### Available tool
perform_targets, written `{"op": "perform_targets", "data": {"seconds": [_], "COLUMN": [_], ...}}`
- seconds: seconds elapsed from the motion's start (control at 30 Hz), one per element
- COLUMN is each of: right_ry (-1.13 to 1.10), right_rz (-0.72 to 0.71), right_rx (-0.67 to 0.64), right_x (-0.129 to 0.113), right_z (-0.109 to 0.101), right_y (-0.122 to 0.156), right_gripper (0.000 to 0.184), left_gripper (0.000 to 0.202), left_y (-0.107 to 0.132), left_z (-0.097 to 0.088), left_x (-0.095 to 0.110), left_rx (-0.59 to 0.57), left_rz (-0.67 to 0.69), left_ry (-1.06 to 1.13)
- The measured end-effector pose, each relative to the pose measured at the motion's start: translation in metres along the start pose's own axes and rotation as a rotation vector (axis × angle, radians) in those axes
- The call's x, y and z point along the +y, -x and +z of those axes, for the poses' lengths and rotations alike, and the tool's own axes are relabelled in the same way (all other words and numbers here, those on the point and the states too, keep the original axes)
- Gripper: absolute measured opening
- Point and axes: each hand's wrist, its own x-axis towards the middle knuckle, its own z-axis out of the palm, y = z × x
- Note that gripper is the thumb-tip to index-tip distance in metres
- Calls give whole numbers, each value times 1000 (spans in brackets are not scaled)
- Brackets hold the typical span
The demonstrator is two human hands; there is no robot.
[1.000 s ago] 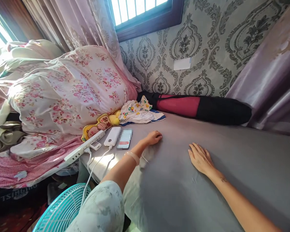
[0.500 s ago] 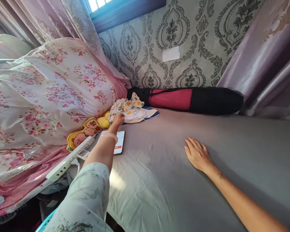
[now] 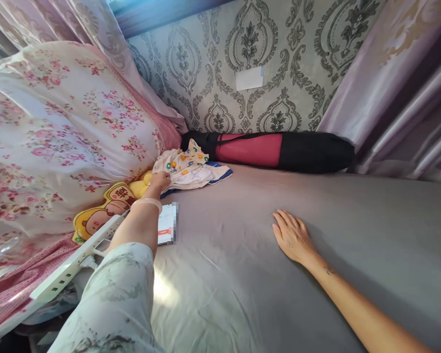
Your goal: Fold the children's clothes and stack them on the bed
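Note:
My left hand [image 3: 160,181] reaches forward to a small white cloth with coloured prints [image 3: 186,167] lying crumpled by the floral bedding, and its fingers close on the cloth's near edge. A pale band circles that wrist. My right hand [image 3: 292,236] lies flat, fingers spread, on the grey bed sheet [image 3: 264,289]. A phone [image 3: 167,224] with a lit screen lies just right of my left forearm.
A large floral quilt bundle [image 3: 66,132] fills the left. A yellow cartoon plush [image 3: 106,206] and a white power strip [image 3: 73,264] lie beside it. A black and red roll bag [image 3: 279,151] rests along the patterned wall. Purple curtains [image 3: 397,93] hang at right.
My left hand moved from the sheet forward and left onto the printed cloth. My view shifted down and left. My right hand stayed flat on the sheet.

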Motion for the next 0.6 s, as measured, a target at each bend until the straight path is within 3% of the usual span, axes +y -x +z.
{"op": "perform_targets", "data": {"seconds": [0.13,0.3,0.5,0.6], "right_ry": [4,2,3,0], "right_rz": [-3,-5,4,12], "right_rx": [0,0,-8,-27], "right_x": [0,0,-4,-6], "right_z": [-2,-3,-7,-10], "right_y": [0,0,0,0], "right_gripper": [52,52,51,50], "left_gripper": [30,34,43,37], "left_y": [2,11,21,30], "left_z": [-1,-6,-4,0], "left_x": [2,14,48,70], "left_rx": [-27,98,119,80], "left_rz": [-14,84,112,112], "left_ry": [-70,-110,-3,55]}}
